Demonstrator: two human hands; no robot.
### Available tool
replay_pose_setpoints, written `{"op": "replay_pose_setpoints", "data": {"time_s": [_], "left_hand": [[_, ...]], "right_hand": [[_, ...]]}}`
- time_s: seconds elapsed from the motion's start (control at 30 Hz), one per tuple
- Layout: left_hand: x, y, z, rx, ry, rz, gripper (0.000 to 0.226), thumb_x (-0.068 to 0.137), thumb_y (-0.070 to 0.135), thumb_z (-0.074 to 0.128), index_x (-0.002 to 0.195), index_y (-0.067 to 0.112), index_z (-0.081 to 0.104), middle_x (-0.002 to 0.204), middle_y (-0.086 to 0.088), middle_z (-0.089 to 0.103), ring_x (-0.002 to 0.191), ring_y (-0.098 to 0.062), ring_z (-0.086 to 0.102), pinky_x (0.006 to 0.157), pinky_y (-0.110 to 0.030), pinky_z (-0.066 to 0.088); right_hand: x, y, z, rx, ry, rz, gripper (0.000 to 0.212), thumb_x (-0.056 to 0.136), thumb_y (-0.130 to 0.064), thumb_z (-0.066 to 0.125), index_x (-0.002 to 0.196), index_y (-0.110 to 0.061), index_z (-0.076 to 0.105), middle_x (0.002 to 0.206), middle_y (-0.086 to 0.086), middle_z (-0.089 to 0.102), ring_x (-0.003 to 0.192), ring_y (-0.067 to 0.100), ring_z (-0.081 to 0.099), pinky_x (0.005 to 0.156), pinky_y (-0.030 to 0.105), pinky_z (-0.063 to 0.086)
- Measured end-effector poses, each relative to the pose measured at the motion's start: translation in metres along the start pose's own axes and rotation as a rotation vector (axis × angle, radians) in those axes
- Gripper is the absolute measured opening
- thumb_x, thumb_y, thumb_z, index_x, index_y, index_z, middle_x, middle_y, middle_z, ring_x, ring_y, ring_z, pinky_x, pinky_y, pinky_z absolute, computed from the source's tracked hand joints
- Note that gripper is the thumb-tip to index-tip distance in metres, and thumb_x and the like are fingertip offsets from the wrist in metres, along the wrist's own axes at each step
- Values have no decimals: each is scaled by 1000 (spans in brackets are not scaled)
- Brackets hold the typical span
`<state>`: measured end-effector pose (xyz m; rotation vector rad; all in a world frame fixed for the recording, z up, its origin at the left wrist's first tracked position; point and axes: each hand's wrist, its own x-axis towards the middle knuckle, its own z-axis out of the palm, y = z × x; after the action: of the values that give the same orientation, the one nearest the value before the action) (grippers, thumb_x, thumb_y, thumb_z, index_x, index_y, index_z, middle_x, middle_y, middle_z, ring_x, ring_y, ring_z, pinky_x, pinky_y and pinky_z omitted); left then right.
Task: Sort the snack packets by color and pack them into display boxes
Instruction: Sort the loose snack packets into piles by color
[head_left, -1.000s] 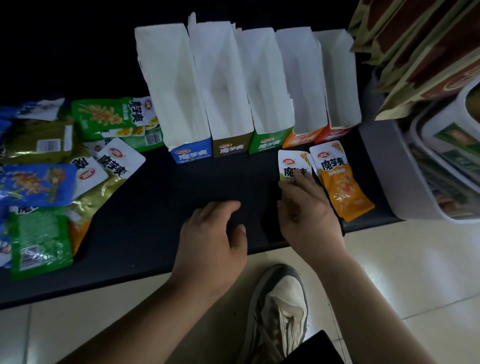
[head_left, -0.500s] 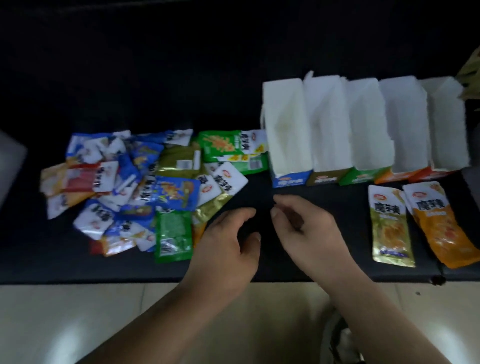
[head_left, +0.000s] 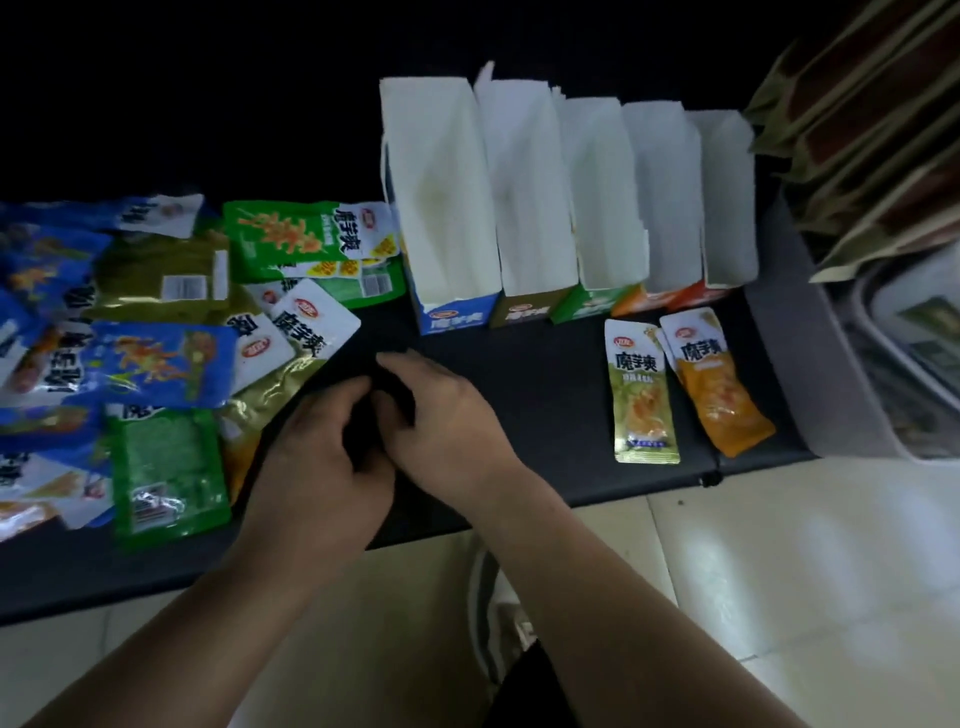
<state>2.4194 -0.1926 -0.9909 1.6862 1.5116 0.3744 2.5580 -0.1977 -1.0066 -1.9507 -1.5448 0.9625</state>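
A heap of snack packets (head_left: 156, 358) in blue, green, gold and orange lies on the left of the black table (head_left: 545, 415). Several white display boxes stand in a row at the back: blue-fronted (head_left: 452, 317), gold-fronted (head_left: 524, 312), green-fronted (head_left: 587, 306) and two orange-fronted (head_left: 670, 299). A gold-green packet (head_left: 644, 395) and an orange packet (head_left: 719, 384) lie flat in front of the boxes. My left hand (head_left: 322, 457) and my right hand (head_left: 441, 421) hover together over the bare table middle, fingers loosely curled, holding nothing.
Brown paper bags (head_left: 857, 130) lean at the right, above a grey bin (head_left: 852, 395) with a tray of goods. The table's front edge runs just under my wrists; pale floor tiles and my shoe (head_left: 498, 618) lie below.
My right hand left the gold-green packet lying beside the orange one and moved left to meet my left hand. The view swung left and then partly back.
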Motion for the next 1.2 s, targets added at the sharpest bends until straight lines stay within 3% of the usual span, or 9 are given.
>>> {"op": "replay_pose_setpoints", "data": {"time_s": [0.2,0.33,0.47,0.53,0.73,0.87,0.97,1.07,1.2], "left_hand": [[5,-8,-36,127,158,183,46,88,4,66,131,22,67,134,-1,64,124,-21,60,104,-33,48],[6,-39,-79,422,379,280,40,85,13,68,125,14,71,145,-13,53,138,-42,46,109,-56,44],[14,-59,-106,631,199,-44,83,91,51,64,161,35,23,172,-14,2,157,-41,-5,125,-58,2],[20,-68,-109,630,104,-114,95,90,61,63,162,38,6,172,-12,-9,157,-39,-11,126,-56,4],[14,-78,-97,829,137,24,76,85,45,74,152,31,43,157,-14,42,132,-39,46,99,-57,44],[11,-78,-104,706,135,248,52,85,27,70,136,25,62,137,-5,62,111,-33,62,87,-49,53],[19,-79,-129,540,195,383,36,82,20,56,113,18,75,119,-1,70,98,-29,66,80,-47,56],[38,-87,-157,576,288,243,51,88,41,55,130,15,66,134,-13,63,117,-39,60,92,-54,55],[54,-98,-149,527,173,45,75,84,61,60,147,21,53,147,-13,54,141,-40,44,111,-55,44]], "right_hand": [[17,-14,7,80,153,-86,41,93,-18,63,135,-21,65,129,3,67,119,21,63,96,43,55],[39,-36,32,143,108,-164,47,96,-25,63,143,-21,60,147,-2,56,139,12,50,112,32,45],[37,-43,51,48,-2,-112,65,94,-48,67,153,-28,48,163,-10,39,154,6,27,123,34,33],[37,-45,45,-23,-43,-80,74,92,-52,68,158,-32,41,165,-14,34,154,3,23,125,28,27],[47,-73,23,-139,-200,-20,81,93,-72,53,161,-48,17,163,-19,31,148,9,36,100,20,33],[62,-93,24,-290,-212,13,96,85,-86,46,163,-47,6,163,-5,36,147,21,40,107,32,39],[70,-99,30,-400,-229,-19,107,77,-90,52,161,-50,-1,157,-1,41,134,26,53,97,35,47],[75,-97,35,-484,-224,-19,105,77,-90,51,161,-50,2,161,2,38,129,27,57,85,32,50],[75,-95,40,-538,-179,-39,95,84,-87,48,162,-46,13,157,2,42,126,26,59,83,32,50]]}}
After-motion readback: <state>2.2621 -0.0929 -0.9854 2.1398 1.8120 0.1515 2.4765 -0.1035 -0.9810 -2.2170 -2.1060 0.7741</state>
